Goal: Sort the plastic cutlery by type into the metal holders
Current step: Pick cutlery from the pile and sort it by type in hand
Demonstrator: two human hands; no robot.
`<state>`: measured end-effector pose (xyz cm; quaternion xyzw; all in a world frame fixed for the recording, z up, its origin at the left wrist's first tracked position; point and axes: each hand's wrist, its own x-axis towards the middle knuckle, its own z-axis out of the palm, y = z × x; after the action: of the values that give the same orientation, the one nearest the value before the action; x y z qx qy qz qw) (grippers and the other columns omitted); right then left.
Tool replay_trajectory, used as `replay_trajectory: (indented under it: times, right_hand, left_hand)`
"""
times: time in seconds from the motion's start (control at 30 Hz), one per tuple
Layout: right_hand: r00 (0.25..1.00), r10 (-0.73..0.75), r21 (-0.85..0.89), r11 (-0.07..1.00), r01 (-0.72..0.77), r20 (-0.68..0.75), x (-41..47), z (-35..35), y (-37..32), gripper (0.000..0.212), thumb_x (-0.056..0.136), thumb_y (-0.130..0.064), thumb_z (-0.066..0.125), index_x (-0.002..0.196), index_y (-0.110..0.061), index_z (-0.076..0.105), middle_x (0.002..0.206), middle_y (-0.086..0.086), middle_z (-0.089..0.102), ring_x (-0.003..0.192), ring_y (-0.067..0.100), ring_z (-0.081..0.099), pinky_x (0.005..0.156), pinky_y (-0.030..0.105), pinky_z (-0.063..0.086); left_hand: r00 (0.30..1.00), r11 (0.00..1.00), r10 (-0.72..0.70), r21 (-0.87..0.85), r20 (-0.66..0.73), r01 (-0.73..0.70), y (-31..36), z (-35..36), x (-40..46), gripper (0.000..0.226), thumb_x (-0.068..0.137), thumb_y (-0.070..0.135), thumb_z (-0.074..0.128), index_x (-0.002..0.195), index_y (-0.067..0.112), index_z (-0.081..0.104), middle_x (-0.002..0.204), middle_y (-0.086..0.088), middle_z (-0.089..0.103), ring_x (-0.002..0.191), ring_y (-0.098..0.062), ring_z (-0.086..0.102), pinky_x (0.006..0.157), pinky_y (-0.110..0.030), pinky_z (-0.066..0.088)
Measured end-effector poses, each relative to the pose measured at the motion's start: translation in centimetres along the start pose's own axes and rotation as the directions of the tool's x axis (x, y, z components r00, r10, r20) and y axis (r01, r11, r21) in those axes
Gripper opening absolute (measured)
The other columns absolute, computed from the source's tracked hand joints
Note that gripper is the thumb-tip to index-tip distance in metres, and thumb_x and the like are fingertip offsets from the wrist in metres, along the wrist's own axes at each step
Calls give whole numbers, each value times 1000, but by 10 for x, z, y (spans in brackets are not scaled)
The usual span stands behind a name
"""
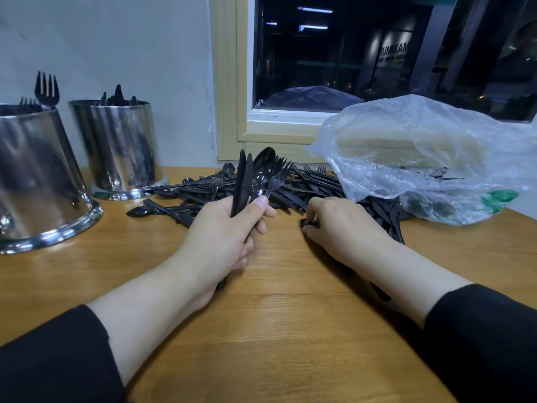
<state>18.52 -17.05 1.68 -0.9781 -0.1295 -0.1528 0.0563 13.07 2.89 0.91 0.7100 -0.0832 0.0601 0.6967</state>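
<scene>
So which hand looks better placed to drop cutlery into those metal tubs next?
Left. The left hand already grips a bundle of cutlery and is nearer the metal tubs. The right hand is down picking at the pile.

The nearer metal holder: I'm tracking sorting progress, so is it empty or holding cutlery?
Holding cutlery. Black fork heads stick up above the rim of the nearer metal holder; how full it is cannot be told.
</scene>
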Motion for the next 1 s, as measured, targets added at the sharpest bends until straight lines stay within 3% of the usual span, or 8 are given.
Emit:
replay_trajectory:
  times: [0.2, 0.3, 0.4, 0.53, 0.63, 0.8, 0.9, 1.0]
  right_hand:
    - [997, -43, -12, 999, 42, -67, 0, -6, -4, 17, 95, -17, 53, 104, -13, 65, 85, 5, 66, 81, 25, 60, 69, 38, 50]
    - [980, 27, 256, 966, 25, -198, -2, -16, -3, 12, 93, -17, 59, 97, -15, 70, 77, -2, 69, 76, 18, 63, 66, 30, 46]
    - [959, 158, 710, 701, 57, -233, -10, -32, -11, 10, 94, -20, 66, 86, -17, 71, 59, -7, 66, 55, 4, 56, 56, 16, 41]
    - [970, 209, 971, 226, 78, -126, -17, -39, -25, 11, 92, -14, 70, 83, -9, 72, 65, 7, 64, 60, 19, 62, 66, 34, 54]
    - [972, 209, 968, 243, 59, -112, -18, -33, -29, 10, 89, -15, 73, 80, -12, 72, 62, 1, 62, 61, 17, 57, 61, 31, 46]
    - [960, 267, 990, 135, 49, -84, -19, -30, -31, 10, 89, -14, 73, 86, -5, 70, 65, 7, 62, 62, 21, 56, 57, 31, 45]
    - [960, 272, 996, 80, 48, -68, -20, -30, -33, 9, 92, -10, 70, 86, -3, 67, 63, 6, 63, 59, 20, 56, 51, 28, 44]
    - [957, 282, 994, 101, 44, -71, -21, -31, -34, 11, 92, -10, 70, 84, -4, 66, 65, 8, 67, 56, 18, 56, 50, 28, 43]
  left_hand:
    - [1000, 999, -24, -29, -3, 24, 2, 0, 0, 31, 103, 35, 55, 99, 9, 72, 76, 0, 58, 48, -11, 35, 40, -23, 28]
    - [999, 999, -45, -31, -12, 44, 4, 0, -1, 35, 104, 38, 52, 100, 10, 72, 76, 0, 59, 47, -11, 36, 41, -24, 27]
    - [998, 998, -55, -37, -19, 54, 6, 0, -2, 35, 105, 37, 52, 99, 10, 72, 75, 0, 59, 47, -12, 35, 43, -25, 26]
    - [1000, 999, -28, 34, -11, 29, 6, 4, -3, 33, 105, 37, 51, 96, 13, 72, 73, 2, 60, 46, -13, 40, 44, -27, 34]
    - [999, 999, -35, 34, -8, 35, 7, 7, -3, 33, 104, 36, 53, 94, 12, 73, 72, -1, 61, 51, -17, 53, 47, -30, 49]
    - [996, 997, -74, -24, 56, 75, 9, 10, -7, 32, 103, 36, 55, 98, 9, 74, 76, -6, 68, 70, -28, 73, 70, -44, 64]
    - [992, 994, -94, -43, 89, 98, 11, 16, -11, 32, 103, 35, 55, 102, 9, 73, 81, -5, 72, 72, -30, 75, 70, -47, 65]
    - [991, 995, -86, -49, 107, 91, 12, 21, -15, 33, 104, 38, 53, 103, 13, 74, 84, -5, 71, 57, -26, 66, 57, -38, 59]
